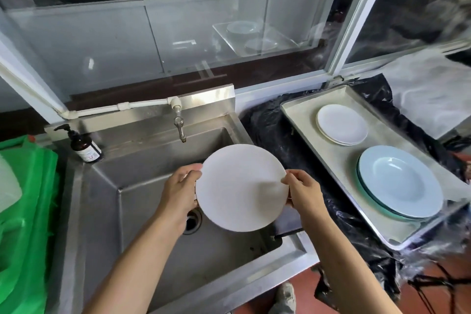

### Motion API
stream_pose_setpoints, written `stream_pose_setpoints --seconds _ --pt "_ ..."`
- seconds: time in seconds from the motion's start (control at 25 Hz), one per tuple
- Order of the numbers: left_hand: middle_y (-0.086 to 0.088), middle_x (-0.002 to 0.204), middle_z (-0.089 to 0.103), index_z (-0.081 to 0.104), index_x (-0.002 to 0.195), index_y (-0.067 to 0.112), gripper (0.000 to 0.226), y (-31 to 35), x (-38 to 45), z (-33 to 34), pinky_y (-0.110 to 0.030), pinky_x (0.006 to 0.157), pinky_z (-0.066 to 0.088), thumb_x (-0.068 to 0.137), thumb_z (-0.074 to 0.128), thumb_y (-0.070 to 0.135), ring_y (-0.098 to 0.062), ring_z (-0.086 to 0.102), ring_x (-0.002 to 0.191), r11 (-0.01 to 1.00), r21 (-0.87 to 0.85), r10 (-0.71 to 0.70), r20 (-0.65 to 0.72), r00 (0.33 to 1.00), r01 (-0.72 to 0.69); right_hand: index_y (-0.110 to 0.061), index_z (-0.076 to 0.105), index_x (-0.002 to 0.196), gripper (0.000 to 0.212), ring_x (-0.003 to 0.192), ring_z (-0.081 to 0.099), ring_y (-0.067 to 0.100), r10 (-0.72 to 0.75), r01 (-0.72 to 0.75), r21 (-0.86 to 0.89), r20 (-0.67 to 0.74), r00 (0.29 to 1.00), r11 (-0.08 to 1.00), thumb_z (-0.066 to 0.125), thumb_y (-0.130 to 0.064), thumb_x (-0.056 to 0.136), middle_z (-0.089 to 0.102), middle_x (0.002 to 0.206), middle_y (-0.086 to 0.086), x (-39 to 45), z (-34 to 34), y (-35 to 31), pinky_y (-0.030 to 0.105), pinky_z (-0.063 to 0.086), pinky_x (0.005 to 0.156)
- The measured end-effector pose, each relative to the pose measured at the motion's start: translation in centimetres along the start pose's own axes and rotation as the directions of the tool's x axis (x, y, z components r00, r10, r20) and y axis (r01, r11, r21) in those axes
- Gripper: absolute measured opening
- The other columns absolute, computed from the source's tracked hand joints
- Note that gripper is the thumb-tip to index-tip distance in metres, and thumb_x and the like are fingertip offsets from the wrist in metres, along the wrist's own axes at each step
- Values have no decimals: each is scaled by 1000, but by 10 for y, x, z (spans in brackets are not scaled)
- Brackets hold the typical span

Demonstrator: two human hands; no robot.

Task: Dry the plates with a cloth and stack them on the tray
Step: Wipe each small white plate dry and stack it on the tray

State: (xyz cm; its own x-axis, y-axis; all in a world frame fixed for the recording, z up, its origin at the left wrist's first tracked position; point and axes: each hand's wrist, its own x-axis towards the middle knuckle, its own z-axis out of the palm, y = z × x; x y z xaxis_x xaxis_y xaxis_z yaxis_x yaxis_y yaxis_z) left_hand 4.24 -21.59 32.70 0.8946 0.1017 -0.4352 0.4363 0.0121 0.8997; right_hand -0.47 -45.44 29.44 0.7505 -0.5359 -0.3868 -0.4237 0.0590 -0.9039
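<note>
**Two hands hold a white plate over a steel sink, beside a tray of stacked plates**

A stainless steel sink [142, 211] fills the middle of the view, its basin deep and square, with a round drain [191, 222] partly hidden behind the left hand. One tap [179, 125] hangs from a white pipe along the back wall of the sink. To the left lies a bright green plastic cover [28, 211].

To the right of the sink, on black plastic sheeting [270, 130], sits one large rectangular metal tray [300, 120]. Its long axis runs from the far left to the near right. Two stacks stand on it, well apart: a far stack of small white plates [341, 123], at least two by the visible rims, and a near stack of wide pale blue plates [400, 181] with deep centres; their exact number cannot be told.

Above the sink basin, one round white plate [240, 187] is held tilted, its flat face turned toward the camera. The left hand [179, 190] grips the plate's left edge, with fingers curled round it. The right hand [304, 190] pinches the right edge between thumb and fingers.

One dark brown pump bottle [82, 145] with a white label stands on the sink's back left corner.
</note>
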Motion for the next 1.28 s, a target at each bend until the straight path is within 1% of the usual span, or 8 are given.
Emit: stream_pose_setpoints --seconds 0.12,0.24,0.44,0.6,0.76,0.88,1.08,1.28 --pt "0 97 73 71 108 21 20 7 2 43 -31 70 50 96 56 15 -17 66 81 1000 -6 -11 8 1000 11 -39 77 81 20 80 67 21 22 -22 61 -10 1000 998 64 -25 79 73 78 -8 24 -28 -7 41 58 74" --pt "0 102 74 71 108 22 21 12 9 88 -34 75 52 97 54 16 -20 68 92 1000 -9 -3 23 1000 3 -47 76 76 22 87 69 23 14 -10 73 -50 999 997 62 -32 69 73 81 -9 56 -58 -15 45 58 84" --pt "-4 118 71 73 105 24 23 18 27 165 -36 77 55 97 55 13 -23 67 103 1000 17 11 67 998 -12 -30 79 84 26 80 60 27 32 -26 90 -74 997 996 58 -31 70 70 77 1 113 -109 -20 43 53 79" --pt "-7 119 71 72 104 22 24 21 41 235 -36 76 54 98 52 11 -27 67 109 999 35 1 93 996 -4 -17 74 71 17 76 50 24 72 -56 148 -103 992 987 60 -24 79 61 72 -1 165 -156 -22 39 44 75" --pt "-7 120 70 72 104 19 27 19 57 307 -38 78 57 99 48 9 -28 67 111 998 65 11 76 997 -16 -4 72 80 37 75 56 24 69 -42 194 -137 988 980 67 -39 73 64 75 6 219 -198 -23 43 49 75" --pt "-7 119 69 69 106 20 27 16 73 358 -41 84 56 99 44 12 -27 66 111 996 86 -16 65 998 11 -15 80 95 27 94 68 30 68 -28 202 -193 979 979 65 -32 80 74 90 3 261 -222 -25 52 56 95" --pt "-1 103 73 69 101 24 25 8 112 422 -32 66 56 96 46 20 -20 68 94 995 59 -84 74 994 80 -25 76 89 14 93 68 22 80 -33 183 -255 964 983 62 -25 91 73 89 -6 327 -248 -19 48 54 98" --pt "-4 115 69 69 106 24 26 -4 162 467 -35 66 57 96 45 21 -27 68 104 989 90 -125 86 988 117 -20 69 72 20 78 60 17 38 -2 126 -285 958 992 59 -18 88 67 78 -9 388 -254 -14 36 50 77"
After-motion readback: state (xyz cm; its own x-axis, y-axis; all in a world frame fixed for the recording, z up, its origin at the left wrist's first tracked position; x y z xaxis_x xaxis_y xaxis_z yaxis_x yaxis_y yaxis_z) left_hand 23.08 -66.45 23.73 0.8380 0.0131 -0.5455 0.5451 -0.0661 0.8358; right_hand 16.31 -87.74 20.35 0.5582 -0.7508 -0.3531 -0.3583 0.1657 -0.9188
